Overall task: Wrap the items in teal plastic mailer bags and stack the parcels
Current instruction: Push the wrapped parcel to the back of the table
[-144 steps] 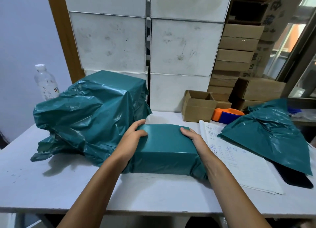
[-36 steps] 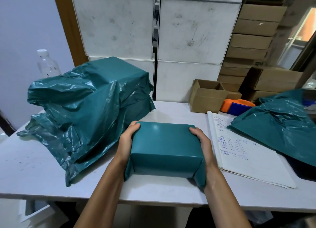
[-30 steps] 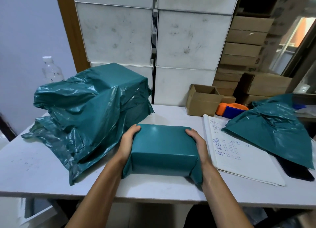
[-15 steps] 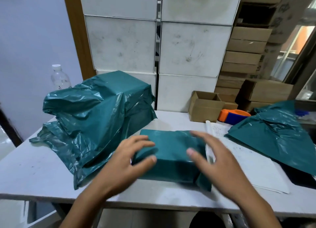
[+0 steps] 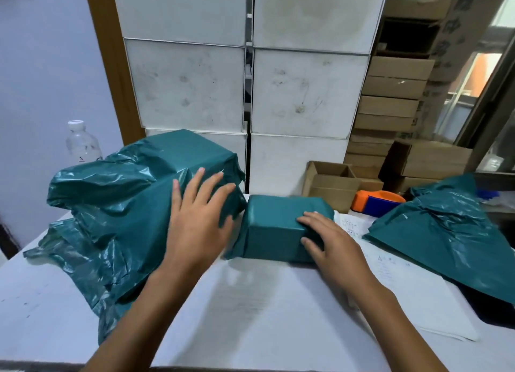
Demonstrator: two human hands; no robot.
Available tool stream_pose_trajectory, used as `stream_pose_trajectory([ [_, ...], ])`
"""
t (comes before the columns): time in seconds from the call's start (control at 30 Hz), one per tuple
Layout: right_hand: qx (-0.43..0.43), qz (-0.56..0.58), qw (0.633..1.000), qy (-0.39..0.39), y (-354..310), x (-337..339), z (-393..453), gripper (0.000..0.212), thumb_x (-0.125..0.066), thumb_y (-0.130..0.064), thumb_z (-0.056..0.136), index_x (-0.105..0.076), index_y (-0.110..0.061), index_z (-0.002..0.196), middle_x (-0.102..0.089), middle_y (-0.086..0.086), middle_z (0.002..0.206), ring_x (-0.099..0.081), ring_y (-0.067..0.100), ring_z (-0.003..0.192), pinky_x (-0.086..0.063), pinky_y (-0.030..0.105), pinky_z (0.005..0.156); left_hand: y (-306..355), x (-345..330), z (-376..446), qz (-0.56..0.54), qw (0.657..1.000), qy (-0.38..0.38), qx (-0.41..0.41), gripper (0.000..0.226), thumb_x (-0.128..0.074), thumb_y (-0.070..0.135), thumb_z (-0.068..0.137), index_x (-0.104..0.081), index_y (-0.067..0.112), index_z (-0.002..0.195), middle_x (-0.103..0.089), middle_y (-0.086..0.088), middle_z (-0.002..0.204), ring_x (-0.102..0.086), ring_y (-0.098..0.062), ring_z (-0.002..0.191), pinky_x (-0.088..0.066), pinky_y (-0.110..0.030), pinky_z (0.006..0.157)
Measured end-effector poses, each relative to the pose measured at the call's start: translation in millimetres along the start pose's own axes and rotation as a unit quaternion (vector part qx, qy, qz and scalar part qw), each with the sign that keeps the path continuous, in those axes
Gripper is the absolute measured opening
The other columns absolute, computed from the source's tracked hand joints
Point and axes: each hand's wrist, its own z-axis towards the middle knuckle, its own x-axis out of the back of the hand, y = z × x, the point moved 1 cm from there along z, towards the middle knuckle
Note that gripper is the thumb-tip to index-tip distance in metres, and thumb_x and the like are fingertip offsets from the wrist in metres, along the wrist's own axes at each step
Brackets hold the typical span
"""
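Note:
A small box-shaped parcel (image 5: 276, 226) wrapped tight in teal plastic lies on the white table (image 5: 250, 302), further back than before. My right hand (image 5: 331, 246) rests flat on its near right corner, fingers spread. My left hand (image 5: 198, 221) is open, fingers apart, reaching against the front of the big teal-wrapped bundle (image 5: 125, 212) on the left. A pile of loose teal mailer bags (image 5: 451, 232) lies at the right.
An open notebook (image 5: 404, 282) lies under the right-hand bags. An orange and blue tape dispenser (image 5: 376, 201) and a small open carton (image 5: 331, 185) stand behind the parcel. A water bottle (image 5: 80, 143) is at the far left. White boxes and cartons line the back.
Both hands let go of the parcel's sides. The parcel now sits further back on the table. My left hand moved to the big bundle; my right hand lies on the parcel.

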Motion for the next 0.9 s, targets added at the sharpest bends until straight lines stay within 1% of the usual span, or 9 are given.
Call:
stream_pose_trajectory([
  [0.07,-0.008,0.015,1.0,0.009,5.8,-4.9,9.3,0.044,-0.071,-0.02,0.1,-0.064,-0.028,0.143,-0.054,-0.011,0.156,-0.043,0.011,0.15,-0.029,0.023,0.117,-17.8,2.2,19.5,0.088,0.995,-0.019,0.033,0.083,-0.084,0.026,0.076,-0.05,0.025,0.152,-0.046,-0.006,0.161,-0.028,-0.036,0.156,-0.006,-0.072,0.123],
  [0.1,-0.011,0.019,1.0,0.013,8.7,-7.3,12.8,0.045,-0.071,-0.021,0.1,-0.063,-0.029,0.144,-0.054,-0.011,0.157,-0.041,0.01,0.151,-0.029,0.025,0.119,-26.7,3.0,26.2,0.109,0.992,-0.041,0.053,0.095,-0.086,0.029,0.073,-0.041,0.028,0.157,-0.042,-0.006,0.163,-0.026,-0.037,0.156,-0.007,-0.073,0.121],
  [0.2,-0.013,0.031,0.999,0.022,13.9,-15.0,20.9,0.045,-0.07,-0.02,0.101,-0.062,-0.03,0.144,-0.053,-0.009,0.157,-0.04,0.012,0.152,-0.032,0.034,0.123,-50.6,4.6,37.2,0.119,0.986,-0.088,0.075,0.114,-0.092,0.042,0.068,-0.027,0.032,0.161,-0.034,-0.006,0.165,-0.027,-0.038,0.153,-0.03,-0.07,0.116],
  [0.27,-0.01,0.037,0.999,0.024,15.4,-18.4,24.6,0.045,-0.07,-0.02,0.101,-0.062,-0.029,0.145,-0.053,-0.008,0.158,-0.04,0.014,0.152,-0.033,0.036,0.124,-59.8,4.6,39.4,0.122,0.986,-0.091,0.062,0.114,-0.093,0.044,0.064,-0.031,0.029,0.158,-0.036,-0.008,0.161,-0.03,-0.04,0.149,-0.045,-0.062,0.109],
  [0.37,-0.007,0.041,0.999,0.018,15.0,-21.7,28.1,0.046,-0.069,-0.02,0.102,-0.06,-0.029,0.146,-0.052,-0.008,0.158,-0.039,0.014,0.152,-0.032,0.037,0.124,-70.2,10.6,34.6,0.121,0.987,-0.082,0.066,0.11,-0.092,0.038,0.06,-0.035,0.025,0.153,-0.037,-0.009,0.157,-0.03,-0.041,0.148,-0.05,-0.058,0.102],
  [0.5,0.005,0.037,0.999,0.013,12.7,-27.8,32.4,0.045,-0.067,-0.019,0.103,-0.06,-0.028,0.146,-0.051,-0.009,0.158,-0.036,0.011,0.153,-0.025,0.026,0.122,-100.3,27.8,23.1,0.116,0.988,-0.077,0.068,0.112,-0.09,0.026,0.054,-0.036,0.02,0.152,-0.036,-0.012,0.157,-0.029,-0.041,0.15,-0.049,-0.06,0.104],
  [0.6,0.011,0.044,0.999,0.006,8.2,-34.2,38.8,0.044,-0.065,-0.02,0.104,-0.059,-0.027,0.147,-0.051,-0.009,0.159,-0.035,0.011,0.154,-0.023,0.025,0.123,-127.0,39.3,17.8,0.12,0.987,-0.085,0.065,0.119,-0.092,0.025,0.051,-0.033,0.019,0.154,-0.035,-0.011,0.16,-0.029,-0.04,0.151,-0.044,-0.061,0.112],
  [0.7,0.02,0.047,0.999,0.002,2.3,-41.8,48.2,0.044,-0.064,-0.019,0.105,-0.059,-0.025,0.148,-0.05,-0.009,0.159,-0.034,0.011,0.155,-0.022,0.022,0.122,-141.2,47.9,16.0,0.118,0.987,-0.097,0.051,0.121,-0.095,0.025,0.049,-0.034,0.017,0.154,-0.037,-0.011,0.16,-0.033,-0.04,0.15,-0.044,-0.062,0.111],
  [0.9,0.036,0.058,0.998,-0.004,-1.4,-57.5,78.9,0.042,-0.064,-0.015,0.104,-0.06,-0.018,0.146,-0.054,0.0,0.156,-0.038,0.019,0.153,-0.028,0.035,0.127,-139.3,59.4,14.6,0.083,0.991,-0.09,0.054,0.105,-0.094,0.027,0.062,-0.038,0.018,0.15,-0.039,-0.008,0.159,-0.036,-0.037,0.148,-0.046,-0.06,0.109],
])
